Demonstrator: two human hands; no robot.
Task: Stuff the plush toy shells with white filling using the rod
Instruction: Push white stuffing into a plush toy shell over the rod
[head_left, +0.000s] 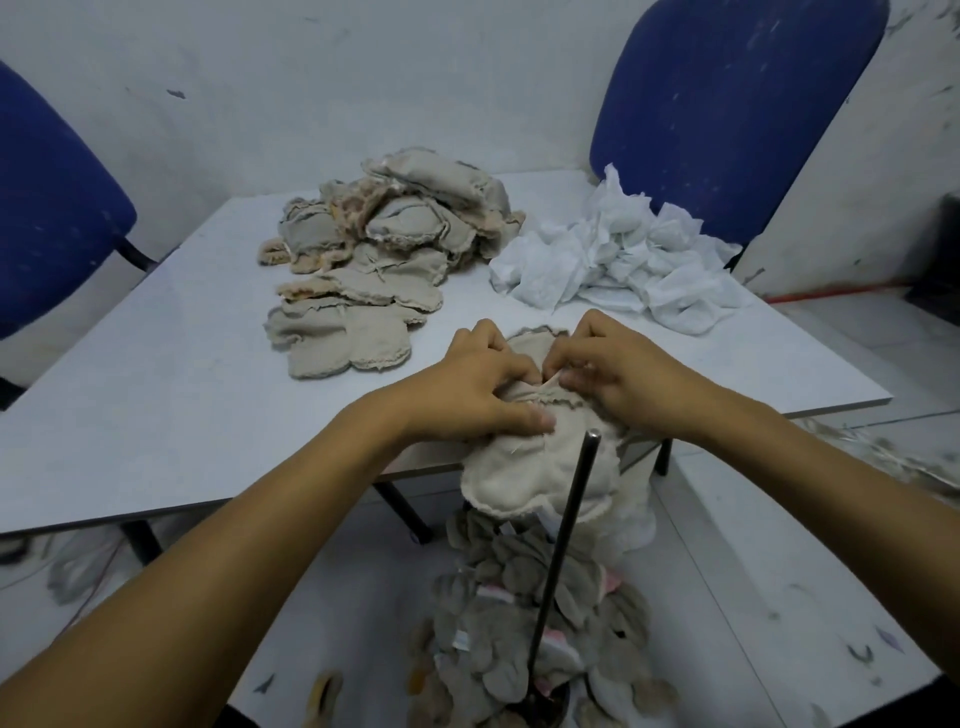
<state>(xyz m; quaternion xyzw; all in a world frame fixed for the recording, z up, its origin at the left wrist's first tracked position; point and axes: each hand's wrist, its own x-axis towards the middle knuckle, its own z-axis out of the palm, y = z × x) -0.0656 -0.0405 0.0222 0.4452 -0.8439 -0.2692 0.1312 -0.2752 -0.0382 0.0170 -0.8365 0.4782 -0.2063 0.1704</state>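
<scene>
While the rod (563, 545) stands upright w/ no hand on it, just in front of the table (156, 389) edge, both hands work the plush shell (540, 467) draped over that near edge. Left hand (483, 387) pinches the fabric at the seam opening, thumb pressed flat on the shell; right hand (618, 374) pinches the opposite side, fingers curled. Shell sits btwn & under the 2 hands. Beyond: pile of shells (384, 249), white filling (623, 254) to its right.

White table (156, 374), two blue chairs (727, 104), scuffed white walls (363, 78).
</scene>
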